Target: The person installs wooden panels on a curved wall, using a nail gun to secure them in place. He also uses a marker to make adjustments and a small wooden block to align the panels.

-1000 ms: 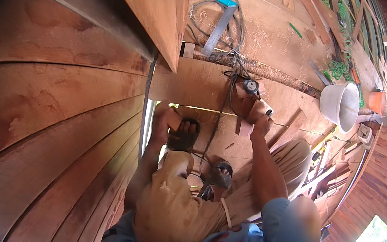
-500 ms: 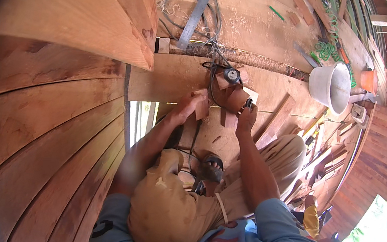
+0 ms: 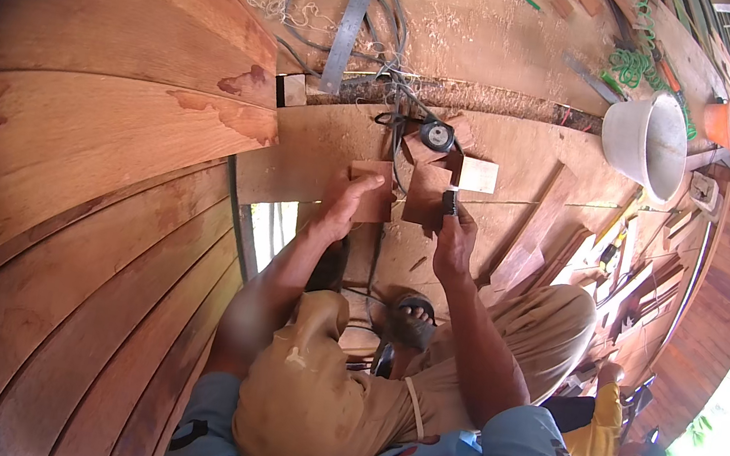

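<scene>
The left hand (image 3: 347,205) is clasped in a grip, its thumb (image 3: 370,183) stretched forward and to the right. The right hand (image 3: 456,249) grips too, knuckles forward, though its exact finger placement is hard to make out. The left forearm (image 3: 292,264) slants inward to the right; the right forearm (image 3: 485,340) slants leftward.

Wooden floor (image 3: 528,144): teal-handled square (image 3: 348,29), looped grey cable (image 3: 402,37), white bucket (image 3: 623,142), loose plank (image 3: 531,220) (pale shavings (image 3: 273,9) scattered about).
</scene>
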`<state>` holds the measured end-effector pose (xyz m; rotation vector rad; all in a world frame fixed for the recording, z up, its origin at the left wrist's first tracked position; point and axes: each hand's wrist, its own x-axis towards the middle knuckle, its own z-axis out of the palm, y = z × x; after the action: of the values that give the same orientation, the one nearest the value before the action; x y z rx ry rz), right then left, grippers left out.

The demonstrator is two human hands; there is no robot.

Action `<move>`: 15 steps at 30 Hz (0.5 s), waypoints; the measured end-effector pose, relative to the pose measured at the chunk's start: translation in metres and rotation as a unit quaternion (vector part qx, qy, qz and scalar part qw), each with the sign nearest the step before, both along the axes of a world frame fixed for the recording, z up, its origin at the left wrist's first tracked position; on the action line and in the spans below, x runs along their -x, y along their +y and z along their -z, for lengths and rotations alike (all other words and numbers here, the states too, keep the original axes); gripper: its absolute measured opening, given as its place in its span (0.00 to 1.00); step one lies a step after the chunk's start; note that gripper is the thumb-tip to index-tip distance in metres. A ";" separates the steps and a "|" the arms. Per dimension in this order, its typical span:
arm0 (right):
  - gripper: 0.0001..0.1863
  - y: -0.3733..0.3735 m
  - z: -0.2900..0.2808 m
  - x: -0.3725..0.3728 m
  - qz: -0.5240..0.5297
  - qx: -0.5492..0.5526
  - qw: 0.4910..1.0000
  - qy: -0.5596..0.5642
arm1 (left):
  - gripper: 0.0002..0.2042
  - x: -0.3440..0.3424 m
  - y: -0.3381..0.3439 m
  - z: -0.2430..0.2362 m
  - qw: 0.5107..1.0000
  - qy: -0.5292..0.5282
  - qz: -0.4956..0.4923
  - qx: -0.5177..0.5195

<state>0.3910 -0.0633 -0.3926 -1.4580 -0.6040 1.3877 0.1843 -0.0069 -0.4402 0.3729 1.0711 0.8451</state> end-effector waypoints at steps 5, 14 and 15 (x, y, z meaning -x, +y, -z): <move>0.19 0.002 -0.013 0.012 -0.051 0.002 0.998 -0.030 | 0.11 -0.004 -0.001 -0.022 1.000 -0.008 0.013 0.014; 0.19 0.000 -0.009 0.013 -0.061 -0.015 0.997 -0.033 | 0.13 -0.002 -0.004 -0.025 1.000 -0.003 0.004 0.016; 0.17 0.000 -0.009 0.014 -0.055 -0.014 0.998 -0.033 | 0.13 -0.002 -0.004 -0.027 1.000 -0.004 0.006 0.018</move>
<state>0.3773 -0.0635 -0.3838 -1.4726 -0.7525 1.4136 0.1859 -0.0108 -0.4135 0.3448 1.0745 0.8137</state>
